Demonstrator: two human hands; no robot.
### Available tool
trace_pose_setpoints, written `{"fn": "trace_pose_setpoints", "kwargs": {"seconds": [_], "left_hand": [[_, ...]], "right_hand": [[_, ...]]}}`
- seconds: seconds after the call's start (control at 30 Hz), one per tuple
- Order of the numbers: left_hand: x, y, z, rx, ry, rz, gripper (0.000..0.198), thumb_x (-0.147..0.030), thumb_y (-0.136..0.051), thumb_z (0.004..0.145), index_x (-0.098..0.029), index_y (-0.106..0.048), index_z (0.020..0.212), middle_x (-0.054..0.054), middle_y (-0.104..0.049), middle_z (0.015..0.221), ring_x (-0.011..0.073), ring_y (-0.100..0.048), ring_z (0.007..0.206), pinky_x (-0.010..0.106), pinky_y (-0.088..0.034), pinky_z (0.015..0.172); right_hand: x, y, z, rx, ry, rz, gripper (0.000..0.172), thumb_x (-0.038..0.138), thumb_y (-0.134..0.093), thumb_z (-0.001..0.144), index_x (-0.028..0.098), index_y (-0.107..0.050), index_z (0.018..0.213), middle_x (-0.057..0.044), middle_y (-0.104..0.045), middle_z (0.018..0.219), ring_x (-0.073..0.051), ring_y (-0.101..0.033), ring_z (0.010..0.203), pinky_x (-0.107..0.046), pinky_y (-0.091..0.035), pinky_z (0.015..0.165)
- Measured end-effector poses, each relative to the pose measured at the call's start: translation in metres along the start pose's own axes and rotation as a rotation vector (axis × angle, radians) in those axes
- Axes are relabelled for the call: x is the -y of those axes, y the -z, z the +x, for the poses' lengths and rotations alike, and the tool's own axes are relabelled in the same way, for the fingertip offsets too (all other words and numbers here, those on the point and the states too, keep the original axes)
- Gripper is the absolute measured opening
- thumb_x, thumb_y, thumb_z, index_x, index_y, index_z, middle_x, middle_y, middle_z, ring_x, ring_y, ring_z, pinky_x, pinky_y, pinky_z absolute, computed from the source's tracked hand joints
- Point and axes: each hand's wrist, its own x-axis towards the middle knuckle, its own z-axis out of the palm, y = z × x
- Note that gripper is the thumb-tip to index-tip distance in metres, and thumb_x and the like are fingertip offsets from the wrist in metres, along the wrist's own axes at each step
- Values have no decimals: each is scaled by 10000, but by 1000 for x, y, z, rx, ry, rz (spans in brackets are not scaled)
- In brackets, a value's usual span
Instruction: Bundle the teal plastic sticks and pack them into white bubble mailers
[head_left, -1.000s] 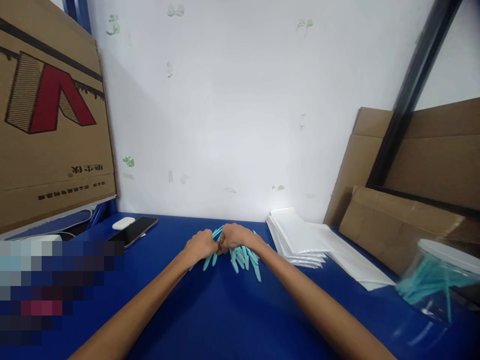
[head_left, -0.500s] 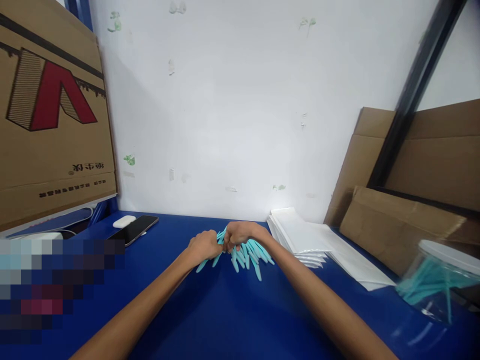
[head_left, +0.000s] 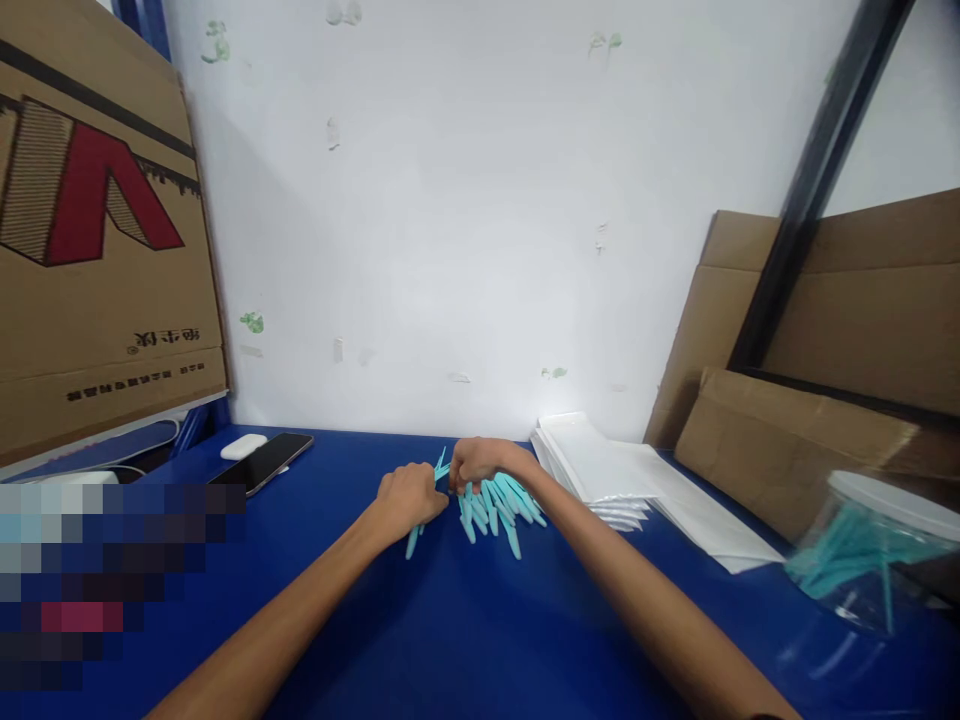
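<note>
Slim turquoise plastic sticks (head_left: 495, 505) with flat, tapered ends lie fanned out in a pile on the blue table (head_left: 420, 640). Left of that pile, my left hand (head_left: 409, 497) is closed around a few of the same sticks, whose ends stick out above and below the fingers. My right hand (head_left: 478, 463) bends down over the left end of the pile with its fingers drawn together. What the right fingertips pinch, if anything, is too small to make out. The two hands are close together, with a small gap between them.
White padded envelopes (head_left: 592, 465) are stacked right of the pile. A clear tub (head_left: 862, 590) with a white lid holds more turquoise sticks. A phone (head_left: 274, 460) and a white case (head_left: 243, 446) lie left. Cardboard boxes (head_left: 97, 300) flank both sides; a white wall (head_left: 450, 200) stands behind.
My left hand has drawn slightly left, away from the right hand, and the sticks in it now stand apart from the pile. My right hand has stayed over the pile.
</note>
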Motion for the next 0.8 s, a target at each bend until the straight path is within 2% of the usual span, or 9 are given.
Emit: {"fn": "trace_pose_setpoints", "kwargs": {"seconds": [0.1,0.17,0.23,0.3,0.43,0.5,0.57,0.7,0.8], "left_hand": [[10,2,10,27,-17,-136,305,-281,-669,659,-223,-427,483,73,-606,540,323,-680,766,309,-458,639],[17,6,19,66,-49,-257,312,-333,-606,738,-221,-449,493,44,-561,485,265,-648,624,282,-432,555],[20,10,27,99,-99,-389,347,-381,-501,826,-208,-488,525,40,-566,487,217,-603,525,273,-424,505],[20,13,30,99,-168,-520,382,-410,-402,892,-189,-525,605,53,-614,559,194,-616,540,265,-459,526],[11,11,26,-4,-301,-719,331,-490,-358,942,-189,-494,925,7,-614,706,169,-657,604,255,-500,568],[5,6,21,-68,-335,-764,340,-527,-363,948,-207,-433,1040,-29,-574,723,149,-619,537,254,-483,534],[0,0,15,-127,-383,-750,321,-515,-382,960,-216,-414,1072,-38,-563,725,139,-592,529,252,-467,549],[-5,-9,6,-207,-511,-608,237,-404,-368,994,-211,-439,1112,-15,-598,711,168,-610,634,263,-446,633],[-8,-14,2,-197,-506,-592,318,-375,-347,999,-198,-425,1252,-8,-603,711,185,-606,637,268,-428,619]], "right_hand": [[-6,6,0,-122,-15,63,111,195,-706,708,165,-740,809,-60,-746,742,-187,-687,590,-273,-491,586],[-11,10,1,-250,1,126,302,320,-682,807,166,-697,1066,-87,-753,829,-198,-695,613,-288,-511,592],[-15,13,3,-384,46,201,482,465,-579,906,173,-568,1289,-121,-744,960,-208,-708,697,-297,-525,629],[-15,15,5,-491,115,280,554,558,-443,968,188,-471,1379,-144,-711,1099,-213,-709,829,-300,-532,699],[-3,14,3,-598,272,429,575,605,-247,1009,235,-393,1424,-127,-629,1286,-195,-664,1055,-284,-519,836],[3,13,0,-584,348,519,606,630,-206,1003,243,-377,1437,-118,-606,1329,-186,-650,1095,-275,-515,871],[9,11,-3,-544,429,644,619,649,-255,990,235,-416,1420,-120,-599,1343,-193,-644,1111,-282,-512,898],[19,5,-5,-519,553,821,537,590,-459,960,223,-517,1348,-119,-631,1295,-217,-653,1089,-326,-501,931],[26,0,-3,-521,632,899,482,584,-492,944,184,-636,1171,-101,-710,1077,-204,-687,963,-323,-504,911]]}}
